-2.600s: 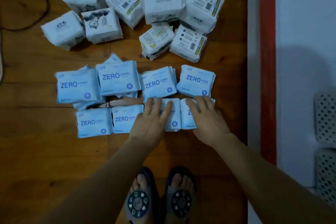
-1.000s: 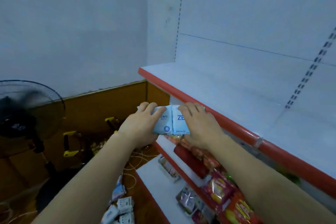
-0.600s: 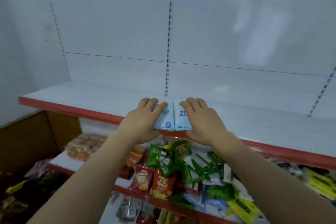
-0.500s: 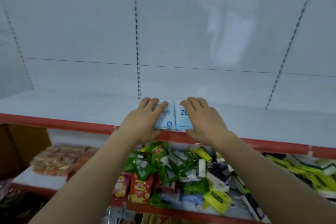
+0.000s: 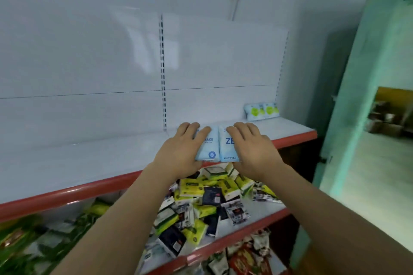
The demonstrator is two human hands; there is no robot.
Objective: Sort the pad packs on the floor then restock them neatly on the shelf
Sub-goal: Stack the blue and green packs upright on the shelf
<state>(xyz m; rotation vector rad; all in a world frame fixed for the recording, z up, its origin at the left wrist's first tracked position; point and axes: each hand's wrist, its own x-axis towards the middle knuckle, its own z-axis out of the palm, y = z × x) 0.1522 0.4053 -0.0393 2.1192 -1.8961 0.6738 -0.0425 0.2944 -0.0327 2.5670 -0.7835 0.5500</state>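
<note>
Restocking step — the left hand [image 5: 178, 152] and right hand [image 5: 252, 149] each grip a blue pad pack [image 5: 218, 147], fingers curled over, above the shelf [image 5: 93, 158]. Next they likely need setting down beside the packs [image 5: 261, 111] at centre right.

A single head-worn wide-angle camera looks forward and slightly down from standing height, facing a white shelf [image 5: 89, 163] with a red front edge that crosses the frame from lower left to right of centre. It stands close: both forearms enter from the bottom edge. Straight lines bow near the borders. A doorway [image 5: 393, 118] fills the right edge.
</note>
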